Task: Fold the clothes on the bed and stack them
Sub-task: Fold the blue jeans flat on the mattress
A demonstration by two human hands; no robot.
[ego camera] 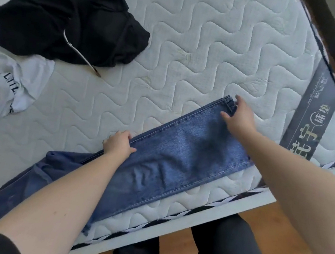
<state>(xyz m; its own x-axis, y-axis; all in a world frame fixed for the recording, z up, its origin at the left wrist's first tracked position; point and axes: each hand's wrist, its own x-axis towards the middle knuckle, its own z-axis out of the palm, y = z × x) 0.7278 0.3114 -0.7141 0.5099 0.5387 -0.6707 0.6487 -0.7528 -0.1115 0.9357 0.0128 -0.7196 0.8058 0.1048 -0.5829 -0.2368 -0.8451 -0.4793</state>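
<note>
A pair of blue jeans [180, 150] lies lengthwise along the near edge of the mattress, legs laid one on the other, waist end at the lower left. My left hand [119, 142] grips the far seam of the jeans near the middle, fingers curled over the edge. At the hem end my right hand [239, 115] pinches the denim, thumb on top. A crumpled black hoodie [68, 25] with a white drawstring sits at the upper left. Below it lies a rumpled white T-shirt [1, 84] with black lettering.
The quilted white mattress [196, 44] has a grey label strip [311, 120] at its right end. A dark wooden frame runs along the upper right. Wooden floor [278, 219] and my dark-trousered legs [230, 251] show below the bed's edge.
</note>
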